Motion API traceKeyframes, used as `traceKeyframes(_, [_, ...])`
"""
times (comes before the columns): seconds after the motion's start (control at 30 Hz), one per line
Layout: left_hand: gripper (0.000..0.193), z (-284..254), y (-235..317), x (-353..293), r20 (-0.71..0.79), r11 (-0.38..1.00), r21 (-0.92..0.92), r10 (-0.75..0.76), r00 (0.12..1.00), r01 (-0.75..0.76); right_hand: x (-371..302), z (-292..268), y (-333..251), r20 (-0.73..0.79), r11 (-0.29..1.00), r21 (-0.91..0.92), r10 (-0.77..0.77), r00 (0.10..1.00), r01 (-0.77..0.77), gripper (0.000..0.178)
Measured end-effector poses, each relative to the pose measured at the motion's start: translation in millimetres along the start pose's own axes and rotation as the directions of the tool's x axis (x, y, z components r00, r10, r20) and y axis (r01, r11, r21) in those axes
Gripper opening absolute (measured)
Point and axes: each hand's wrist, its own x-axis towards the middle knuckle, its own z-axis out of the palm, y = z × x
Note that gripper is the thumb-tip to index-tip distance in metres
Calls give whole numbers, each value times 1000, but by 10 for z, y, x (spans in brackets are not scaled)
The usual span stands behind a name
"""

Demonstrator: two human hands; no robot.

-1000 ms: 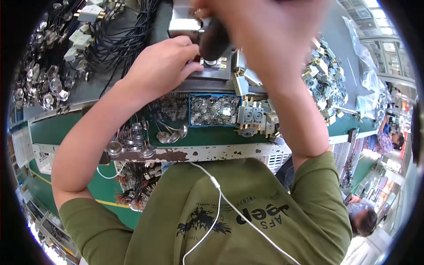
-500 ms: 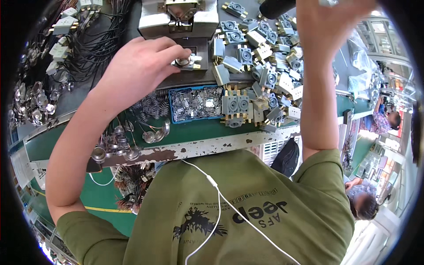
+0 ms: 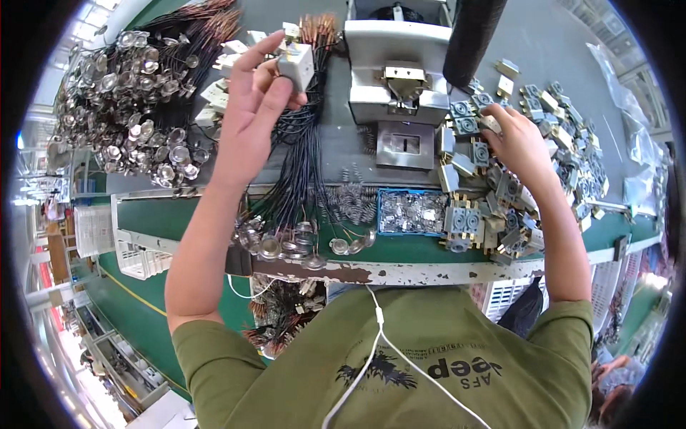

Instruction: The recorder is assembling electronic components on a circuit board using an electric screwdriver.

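My left hand [image 3: 251,118] is raised over the back left of the bench, its thumb and fingers closed on a white plastic socket block [image 3: 303,69]. Behind that block sit more white blocks [image 3: 214,96] on black wires, partly hidden by the hand. At the right, my right hand [image 3: 522,141] reaches into a pile of grey socket blocks [image 3: 564,154] with brass prongs. Its fingertips pinch one pale block [image 3: 491,124], partly covered by them. Between the hands stands a metal press [image 3: 406,79] with a slotted steel fixture [image 3: 404,146] in front.
A blue tray [image 3: 410,234] of small metal pieces sits near the front edge beside loose springs [image 3: 351,200]. Wired round metal caps [image 3: 136,107] heap up at the left. A dark cylinder [image 3: 475,39] rises beside the press. A plastic bag [image 3: 629,107] lies far right.
My left hand has moved from the fixture to the left, carrying a block. My right hand has come down from above onto the grey pile. The view has shifted left.
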Motion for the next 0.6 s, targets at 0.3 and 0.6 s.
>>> traceKeyframes(0.3, [28,-1036,108,-331,-15,98,995,173,985,-3,-347,-363,-134,122,-12,993,133,984,-122,41])
traceKeyframes(0.6, [21,168,76,-53,457,421,815,-45,889,-398,-264,-174,-793,-98,703,682,-187,977,203,49])
